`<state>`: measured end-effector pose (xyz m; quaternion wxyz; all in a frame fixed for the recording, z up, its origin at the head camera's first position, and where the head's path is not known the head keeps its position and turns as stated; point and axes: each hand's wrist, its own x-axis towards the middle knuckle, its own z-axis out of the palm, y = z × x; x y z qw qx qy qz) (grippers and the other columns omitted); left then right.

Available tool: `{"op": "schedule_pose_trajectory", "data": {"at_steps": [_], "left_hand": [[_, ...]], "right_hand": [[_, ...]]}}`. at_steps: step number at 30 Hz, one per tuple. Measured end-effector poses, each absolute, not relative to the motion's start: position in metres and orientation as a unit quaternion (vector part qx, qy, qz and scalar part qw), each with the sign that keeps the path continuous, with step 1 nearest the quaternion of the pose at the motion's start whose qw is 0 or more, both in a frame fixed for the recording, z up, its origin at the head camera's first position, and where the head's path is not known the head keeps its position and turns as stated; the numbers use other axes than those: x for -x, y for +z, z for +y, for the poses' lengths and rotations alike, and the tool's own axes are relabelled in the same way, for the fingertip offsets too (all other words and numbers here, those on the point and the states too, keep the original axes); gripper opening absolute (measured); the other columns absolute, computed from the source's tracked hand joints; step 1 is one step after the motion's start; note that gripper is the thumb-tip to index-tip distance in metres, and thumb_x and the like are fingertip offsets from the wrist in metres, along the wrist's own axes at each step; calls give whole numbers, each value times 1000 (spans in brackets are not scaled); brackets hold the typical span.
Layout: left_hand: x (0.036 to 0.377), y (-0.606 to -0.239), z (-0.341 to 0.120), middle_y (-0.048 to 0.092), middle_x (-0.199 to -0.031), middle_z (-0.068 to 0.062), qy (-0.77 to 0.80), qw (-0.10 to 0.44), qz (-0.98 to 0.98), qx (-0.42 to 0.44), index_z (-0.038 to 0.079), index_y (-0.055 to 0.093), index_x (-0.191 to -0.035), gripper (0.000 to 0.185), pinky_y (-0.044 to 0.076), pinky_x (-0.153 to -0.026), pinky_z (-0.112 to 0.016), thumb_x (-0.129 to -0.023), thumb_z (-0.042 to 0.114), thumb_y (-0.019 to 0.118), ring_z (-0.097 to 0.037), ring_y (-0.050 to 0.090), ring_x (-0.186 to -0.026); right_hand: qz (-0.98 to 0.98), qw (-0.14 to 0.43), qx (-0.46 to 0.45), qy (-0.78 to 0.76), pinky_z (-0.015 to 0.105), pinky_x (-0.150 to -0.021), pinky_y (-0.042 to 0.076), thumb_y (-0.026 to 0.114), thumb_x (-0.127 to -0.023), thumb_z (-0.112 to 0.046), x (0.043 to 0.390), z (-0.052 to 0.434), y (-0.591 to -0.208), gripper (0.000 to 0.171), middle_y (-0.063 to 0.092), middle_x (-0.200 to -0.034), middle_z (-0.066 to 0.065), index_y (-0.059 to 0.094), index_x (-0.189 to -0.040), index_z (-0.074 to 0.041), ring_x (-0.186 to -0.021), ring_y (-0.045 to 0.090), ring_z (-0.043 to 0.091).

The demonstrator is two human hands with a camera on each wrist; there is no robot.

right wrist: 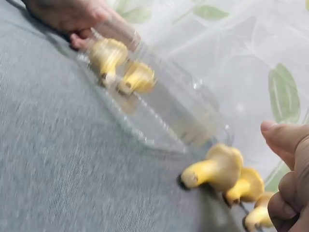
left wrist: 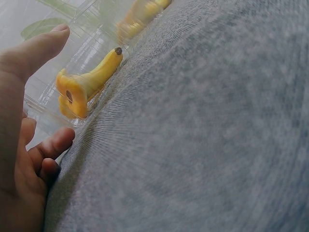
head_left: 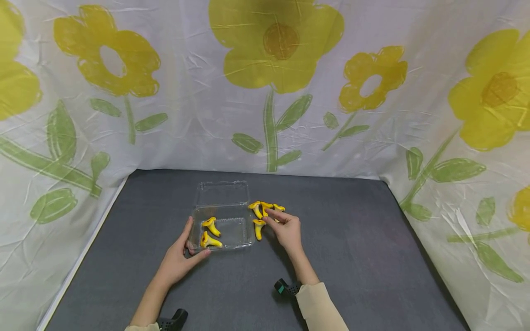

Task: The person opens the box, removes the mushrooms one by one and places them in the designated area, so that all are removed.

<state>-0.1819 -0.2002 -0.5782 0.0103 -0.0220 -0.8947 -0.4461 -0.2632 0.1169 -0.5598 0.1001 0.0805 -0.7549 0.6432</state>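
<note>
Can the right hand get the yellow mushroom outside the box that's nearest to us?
Probably yes. The right hand seems to hold nothing and is close to that chanterelle mushroom. The mushroom lies beside the clear plastic container, and nothing seems to cover it.

Through my left wrist camera I see my left hand (left wrist: 13, 130) along the left side, holding the end of a clear plastic container (left wrist: 79, 60). One long digit reaches across beside the plastic, while the other fingers (left wrist: 55, 145) curl lower down, nearer to me. Inside the container lies a yellow mushroom (left wrist: 94, 79), on its side, its frilled orange cap to the left and its dark-tipped stem pointing right. A second mushroom (left wrist: 140, 21) sits farther off, blurred through the plastic and partly cut off. Ribbed grey cloth (left wrist: 193, 125) fills the right, and a pale backdrop (left wrist: 14, 19) with green leaf shapes stands at the far left.
</note>
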Motion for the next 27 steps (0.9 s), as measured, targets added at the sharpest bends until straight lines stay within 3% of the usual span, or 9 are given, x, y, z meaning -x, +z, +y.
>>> {"op": "schedule_pose_trajectory", "data": {"at_steps": [5,9,12,15,18,22,27], "left_hand": [[182,-579,-200,51,-84,-1,-445,16,-895,23,15,11,-173,116,38,-68,-30,-89,41,87,-13,45,-72],[182,-578,-200,51,-83,-1,-444,19,-896,24,13,11,-172,116,37,-68,-30,-89,42,87,-13,45,-72],[182,-578,-200,52,-83,-1,-443,18,-896,23,12,11,-172,116,38,-68,-30,-89,42,87,-13,45,-71],[181,-578,-200,51,-83,0,-444,16,-896,20,14,11,-173,117,38,-68,-30,-89,41,87,-13,45,-71],[181,-578,-200,51,-84,-1,-444,15,-896,19,16,10,-173,117,38,-68,-30,-89,41,87,-13,45,-71],[181,-576,-200,51,-84,-1,-445,13,-895,19,16,9,-173,116,38,-68,-30,-90,43,86,-13,45,-72],[181,-575,-200,51,-85,-1,-447,6,-894,15,17,8,-173,116,38,-70,-30,-91,44,85,-13,45,-73]], "right_hand": [[-730,90,-108,669,18,-84,57,83,-91,-1,268,107,-550,27,76,-117,24,79,-116,7,-118,71,40],[-707,74,-120,693,21,-82,59,80,-91,5,271,96,-541,27,74,-117,29,77,-116,11,-114,70,47],[-713,65,-121,688,22,-73,60,81,-91,3,273,89,-535,26,76,-115,25,79,-116,8,-104,76,39],[-728,57,-123,672,23,-66,59,83,-91,-1,275,81,-531,24,78,-113,19,81,-115,3,-83,79,19],[-735,47,-136,662,22,-62,56,83,-91,-3,276,73,-527,24,79,-114,17,81,-115,2,-74,72,4],[-749,29,-157,643,18,-57,46,82,-93,-5,275,62,-524,26,79,-116,15,80,-119,0,-67,64,-1],[-784,41,-190,590,20,-47,31,81,-95,-10,274,50,-524,27,80,-113,12,79,-121,-1,-42,31,3]]}}
